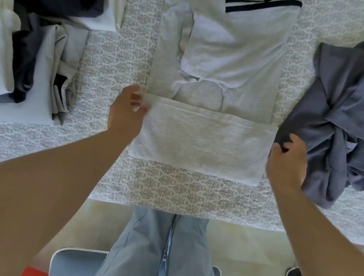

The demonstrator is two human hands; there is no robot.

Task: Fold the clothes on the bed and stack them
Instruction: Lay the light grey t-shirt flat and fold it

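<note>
Pale grey jersey fills the middle of the bed: a light grey shirt with dark stripes at its collar end lies flat, sleeves turned in, and its near hem has been brought up into a folded band across the body. The left hand pinches the band's left corner between thumb and fingers, while the right hand sits at the band's right edge with its fingers curled; whether they grasp the grey cloth or only rest against it cannot be told, since the knuckles hide the contact. Holding both corners at once likely keeps the fold square as it is carried toward the collar. Just beside the right hand, a crumpled blue-grey garment waits unfolded, close enough to be taken next. To the left, a stack of folded clothes rests on the patterned bedspread, probably where this shirt will go.
</note>
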